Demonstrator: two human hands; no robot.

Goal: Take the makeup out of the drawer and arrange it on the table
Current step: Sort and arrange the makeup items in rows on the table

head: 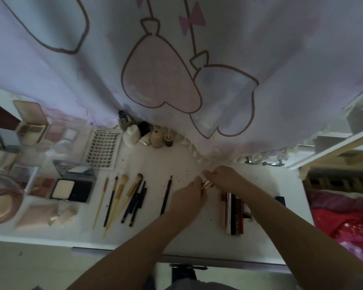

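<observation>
Both hands meet over white table [197, 239]: left hand [190, 192] and right hand [222, 177] pinch one small pale-gold makeup tube [206, 184], just right of black pencil [166, 195], above lipsticks [235, 214].

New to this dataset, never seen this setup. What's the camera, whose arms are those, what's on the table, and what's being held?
There is no robot here: a person wears a wide-angle camera on the head, looking down at their own bare arms. This is the only view. The left hand and right hand meet over a white table and together hold a small pale, shiny item; what it is cannot be told. Laid out on the table are a row of brushes, a lone black pencil, open compacts, a lash card, small bottles and some tubes under the right forearm. A printed curtain hangs behind.
</observation>
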